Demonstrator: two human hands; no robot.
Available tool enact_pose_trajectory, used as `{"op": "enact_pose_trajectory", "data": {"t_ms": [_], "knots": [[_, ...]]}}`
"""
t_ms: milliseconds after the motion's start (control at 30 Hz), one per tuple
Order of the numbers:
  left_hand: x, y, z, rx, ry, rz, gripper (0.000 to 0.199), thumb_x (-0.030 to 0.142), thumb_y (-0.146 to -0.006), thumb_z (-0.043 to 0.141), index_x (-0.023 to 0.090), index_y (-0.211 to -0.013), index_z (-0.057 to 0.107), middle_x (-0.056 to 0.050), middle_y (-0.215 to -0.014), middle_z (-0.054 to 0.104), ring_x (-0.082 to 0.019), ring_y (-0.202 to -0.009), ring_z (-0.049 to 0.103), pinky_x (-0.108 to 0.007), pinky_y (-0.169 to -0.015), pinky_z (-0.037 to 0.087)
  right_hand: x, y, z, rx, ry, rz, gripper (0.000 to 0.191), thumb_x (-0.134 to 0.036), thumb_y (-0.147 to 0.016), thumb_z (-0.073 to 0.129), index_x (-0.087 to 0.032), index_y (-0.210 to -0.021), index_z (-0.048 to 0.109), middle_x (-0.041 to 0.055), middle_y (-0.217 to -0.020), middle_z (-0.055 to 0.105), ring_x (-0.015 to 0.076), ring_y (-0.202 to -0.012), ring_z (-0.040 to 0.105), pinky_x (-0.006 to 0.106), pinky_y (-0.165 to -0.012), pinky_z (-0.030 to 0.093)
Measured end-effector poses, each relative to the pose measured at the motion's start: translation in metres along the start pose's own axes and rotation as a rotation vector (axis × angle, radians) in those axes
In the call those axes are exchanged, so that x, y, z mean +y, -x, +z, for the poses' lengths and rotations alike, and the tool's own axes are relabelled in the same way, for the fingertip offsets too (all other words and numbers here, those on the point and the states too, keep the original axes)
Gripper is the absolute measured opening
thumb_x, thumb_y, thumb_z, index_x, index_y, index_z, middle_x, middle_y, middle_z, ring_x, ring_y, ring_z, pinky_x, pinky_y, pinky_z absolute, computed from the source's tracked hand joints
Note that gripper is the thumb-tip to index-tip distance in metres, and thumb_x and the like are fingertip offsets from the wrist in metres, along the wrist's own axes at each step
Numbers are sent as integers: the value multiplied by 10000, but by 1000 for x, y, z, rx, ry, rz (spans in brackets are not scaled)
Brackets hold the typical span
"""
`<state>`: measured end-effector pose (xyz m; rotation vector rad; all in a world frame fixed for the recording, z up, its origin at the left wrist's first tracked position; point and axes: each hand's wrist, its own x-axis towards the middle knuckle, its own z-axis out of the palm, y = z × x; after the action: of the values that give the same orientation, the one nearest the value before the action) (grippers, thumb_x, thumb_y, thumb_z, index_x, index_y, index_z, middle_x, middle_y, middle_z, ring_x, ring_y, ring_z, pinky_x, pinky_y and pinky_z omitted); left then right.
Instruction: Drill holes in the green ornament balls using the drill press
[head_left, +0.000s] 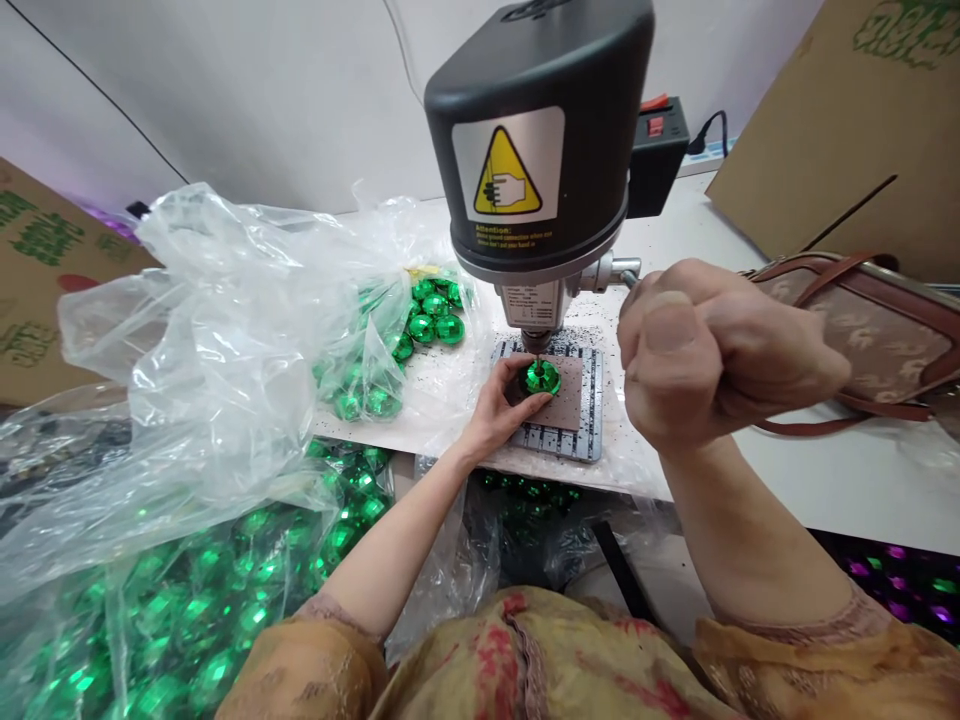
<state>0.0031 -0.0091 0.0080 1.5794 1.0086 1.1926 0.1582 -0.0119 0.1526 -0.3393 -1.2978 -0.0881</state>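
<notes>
A bench drill press (536,150) with a black head and a yellow warning label stands before me. Beneath its bit, my left hand (504,402) pinches a shiny green faceted ball (541,378) between thumb and fingers. That ball rests on a brownish square pad (568,405) on the grey slotted base plate (591,425). The bit meets the top of the ball; how deep it goes I cannot tell. My right hand (705,345) is closed in a fist around the drill's metal feed lever (628,275), most of which the fingers hide.
Clear plastic bags (217,320) on the left cover many green faceted balls (435,315), with a larger heap (202,590) lower left. Dark shavings dot the white table (795,480). At right are a brown patterned handbag (862,320) and a cardboard box (832,130); another box (45,280) stands left.
</notes>
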Motion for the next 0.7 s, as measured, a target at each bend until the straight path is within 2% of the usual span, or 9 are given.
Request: {"op": "enact_pose_trajectory", "data": {"t_ms": [233,433,567,700], "knots": [[0,0,0,-8,-16,23,481,466,-810,767,212,-1158,554,-85,-1180,651,-227,-1122,621,-401,-1005,498,8,5,-2,23,2,-80,445,-127,-843,568,-199,-580,216,-59,-482,297,56,-410,339,268,-382,318],[0,1,0,-7,-22,43,499,472,-816,758,205,-1181,547,-92,-1178,650,-236,-1128,618,-404,-1003,497,11,10,-4,-49,-77,-168,389,-95,-812,543,-206,-587,246,-59,-507,327,46,-404,338,245,-366,291],[1,1,0,-6,-35,40,506,490,-814,753,207,-1179,546,-95,-1177,653,-239,-1126,622,-400,-1007,495,12,12,-4,-34,-91,-177,367,-113,-814,532,-207,-589,258,-58,-499,324,47,-393,314,251,-358,261],[2,1,1,0,-25,35,498,489,-814,751,213,-1174,546,-92,-1179,650,-237,-1132,619,-403,-1018,491,13,12,-5,-75,-105,-198,355,-105,-809,524,-203,-588,264,-61,-499,336,39,-396,330,236,-368,281]]}}
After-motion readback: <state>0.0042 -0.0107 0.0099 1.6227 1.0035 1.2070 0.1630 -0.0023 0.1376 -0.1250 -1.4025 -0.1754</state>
